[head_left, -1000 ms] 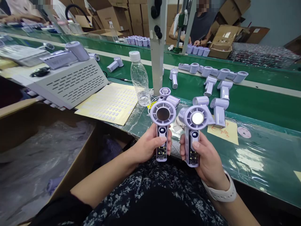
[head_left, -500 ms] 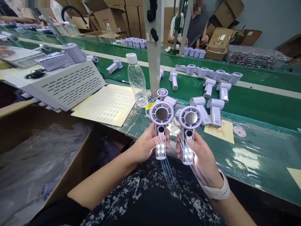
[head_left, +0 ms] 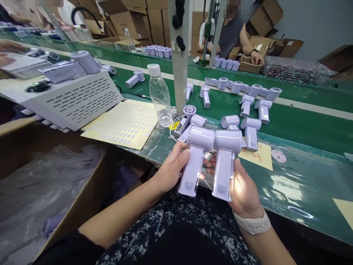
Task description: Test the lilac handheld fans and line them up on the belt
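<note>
My left hand point(head_left: 176, 165) is closed round the handle of a lilac handheld fan point(head_left: 192, 165), its side turned to me. In my right hand point(head_left: 244, 187) is a second lilac handheld fan point(head_left: 224, 165), held upright beside the first with the two heads touching or nearly so. Light from the fans' lit fronts falls on my right palm. Just beyond them on the bench lie further fans, among them one fan point(head_left: 251, 134) on a yellow note point(head_left: 259, 158) and one with its round grille point(head_left: 189, 110) facing up.
A plastic bottle point(head_left: 160, 97) stands by a white post point(head_left: 178, 55). Left of it are a sheet of stickers point(head_left: 124, 125) and a slotted metal box point(head_left: 79, 99). An open carton point(head_left: 91, 187) is at my lower left. Several fans lie along the green belt point(head_left: 303, 121); a co-worker point(head_left: 234, 35) sits across.
Both fans have been turned, so their grilles and lit displays no longer face me and their smooth sides show. The co-worker's hand has moved right to a carton.
</note>
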A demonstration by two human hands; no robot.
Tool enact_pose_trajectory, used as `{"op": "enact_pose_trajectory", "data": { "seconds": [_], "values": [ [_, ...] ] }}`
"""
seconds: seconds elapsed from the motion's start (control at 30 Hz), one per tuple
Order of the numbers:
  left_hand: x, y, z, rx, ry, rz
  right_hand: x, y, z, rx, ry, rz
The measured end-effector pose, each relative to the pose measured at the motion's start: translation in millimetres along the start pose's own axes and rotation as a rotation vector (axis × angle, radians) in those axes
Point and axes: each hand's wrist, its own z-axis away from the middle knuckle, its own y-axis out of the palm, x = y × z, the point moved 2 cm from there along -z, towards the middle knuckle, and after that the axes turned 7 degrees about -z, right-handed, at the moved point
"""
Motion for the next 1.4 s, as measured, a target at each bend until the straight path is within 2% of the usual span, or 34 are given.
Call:
{"op": "enact_pose_trajectory", "data": {
  "seconds": [0.13, 0.27, 0.33, 0.43, 0.57, 0.77, 0.9, 1.0, 1.1, 1.2, 1.4],
  "values": [
    [-12.8, 3.6, 8.8, 0.065, 0.009, -0.049, 6.5, 11.4, 7.6, 0.058, -0.008, -0.048],
    [-34.2, 9.1, 20.9, 0.172, 0.04, -0.019, 18.1, 22.8, 20.0, 0.096, -0.058, -0.024],
    [-40.8, 11.3, 23.9, 0.184, 0.038, 0.018, 21.9, 26.9, 22.5, 0.112, -0.052, -0.022],
    [-40.0, 14.4, 21.5, 0.189, -0.03, 0.143, 22.2, 31.5, 19.4, 0.093, 0.0, -0.074],
    [-28.5, 17.5, 13.4, 0.274, -0.163, 0.287, 16.2, 34.2, 12.0, 0.049, 0.052, -0.136],
    [-25.2, 13.9, 6.9, 0.198, -0.176, 0.358, 14.4, 27.0, 12.1, 0.023, -0.001, -0.01],
    [-31.1, 11.0, 7.1, 0.21, -0.148, 0.384, 19.4, 20.9, 13.2, -0.014, -0.079, -0.008],
    [-34.7, 9.1, 8.2, 0.211, -0.089, 0.313, 22.4, 16.6, 12.7, -0.041, -0.143, 0.036],
    [-35.5, 8.8, 8.4, 0.185, -0.039, 0.216, 22.3, 12.3, 11.8, -0.15, -0.188, 0.054],
    [-34.1, 9.4, 7.3, 0.184, -0.005, 0.148, 19.4, 11.5, 10.8, -0.218, -0.181, 0.033],
    [-27.0, 7.0, 4.1, 0.175, -0.034, 0.094, 15.3, 15.3, 8.2, -0.254, -0.154, 0.069]
  ]
}}
